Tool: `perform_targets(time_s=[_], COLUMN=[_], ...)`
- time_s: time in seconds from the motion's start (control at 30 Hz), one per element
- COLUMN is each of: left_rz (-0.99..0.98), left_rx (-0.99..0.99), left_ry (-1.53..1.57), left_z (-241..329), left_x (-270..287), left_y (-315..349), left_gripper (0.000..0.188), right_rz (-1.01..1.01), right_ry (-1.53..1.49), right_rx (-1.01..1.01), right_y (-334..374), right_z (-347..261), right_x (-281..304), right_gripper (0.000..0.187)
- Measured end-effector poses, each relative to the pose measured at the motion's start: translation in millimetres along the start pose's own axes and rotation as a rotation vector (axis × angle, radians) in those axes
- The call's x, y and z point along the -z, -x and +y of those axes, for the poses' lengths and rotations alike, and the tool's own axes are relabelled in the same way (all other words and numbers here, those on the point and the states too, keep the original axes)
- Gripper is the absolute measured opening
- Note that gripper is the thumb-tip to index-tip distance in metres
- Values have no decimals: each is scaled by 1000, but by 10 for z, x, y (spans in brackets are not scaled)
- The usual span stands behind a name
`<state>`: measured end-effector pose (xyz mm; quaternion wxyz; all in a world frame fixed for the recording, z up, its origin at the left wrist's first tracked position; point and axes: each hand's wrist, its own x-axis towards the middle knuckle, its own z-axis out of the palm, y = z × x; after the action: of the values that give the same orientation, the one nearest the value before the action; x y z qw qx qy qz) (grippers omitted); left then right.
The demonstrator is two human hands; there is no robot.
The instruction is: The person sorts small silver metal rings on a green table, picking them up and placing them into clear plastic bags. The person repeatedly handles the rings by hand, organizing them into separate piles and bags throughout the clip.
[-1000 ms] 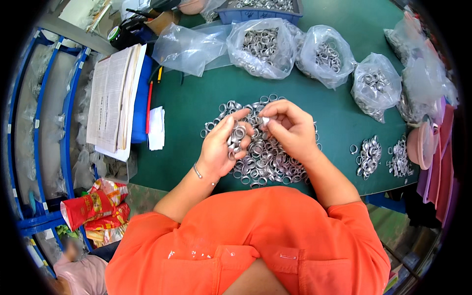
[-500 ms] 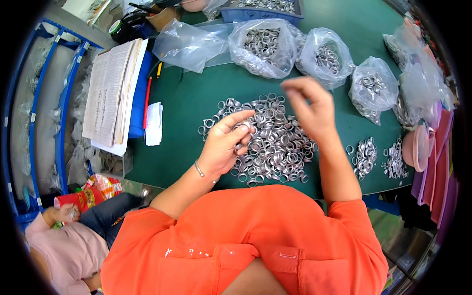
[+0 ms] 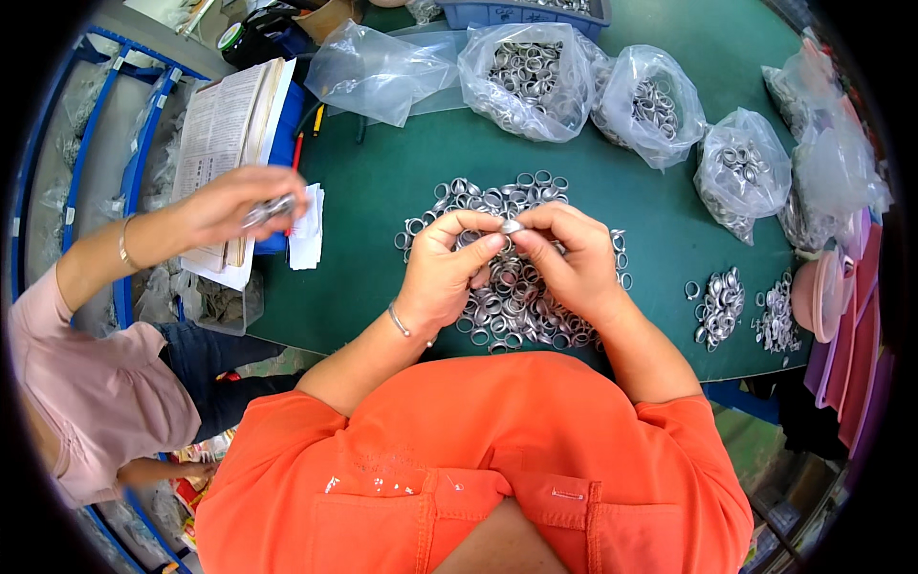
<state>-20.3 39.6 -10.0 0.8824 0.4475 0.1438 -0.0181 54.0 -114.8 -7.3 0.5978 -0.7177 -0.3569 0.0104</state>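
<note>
Above a heap of silver metal rings (image 3: 526, 306), my left hand (image 3: 438, 277) and my right hand (image 3: 576, 263) meet. Both pinch one silver ring (image 3: 512, 227) between thumb and forefinger. My left hand's other fingers curl inward; whether more rings lie in that palm cannot be made out. The heap spreads on the green table (image 3: 373, 316) under and around both hands. To the right of my right forearm lie a smaller pile of rings (image 3: 719, 308) and another small pile of metal pieces (image 3: 776, 316).
Clear plastic bags of rings (image 3: 528, 77) line the table's far side. A blue bin (image 3: 526, 13) stands behind them. At left, a co-worker's hand (image 3: 273, 196) holds metal pieces over papers (image 3: 225, 124). A pink bowl (image 3: 813, 297) sits at right, blue shelving (image 3: 72, 191) far left.
My right hand has come down and left to the ring at my left fingertips. The co-worker at left has risen and reached over the papers with metal pieces in hand.
</note>
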Motion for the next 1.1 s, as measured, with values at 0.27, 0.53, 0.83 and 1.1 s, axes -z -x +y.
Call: perform_targets(time_s=[0.27, 0.53, 0.83, 1.1], left_rz=[17, -7, 31, 44], left_rx=[207, 178, 161, 109], left_ry=[281, 184, 203, 224], left_z=[111, 73, 69, 127], left_x=[29, 57, 77, 95], left_y=[-5, 3, 6, 53], left_gripper=[25, 18, 11, 17], right_rz=[-72, -82, 241, 257], right_ry=[-696, -776, -557, 226], right_rx=[-657, -692, -295, 98], right_y=[-6, -6, -125, -898], right_z=[23, 51, -59, 156], right_x=[100, 131, -1, 240], right_gripper=[19, 19, 14, 17])
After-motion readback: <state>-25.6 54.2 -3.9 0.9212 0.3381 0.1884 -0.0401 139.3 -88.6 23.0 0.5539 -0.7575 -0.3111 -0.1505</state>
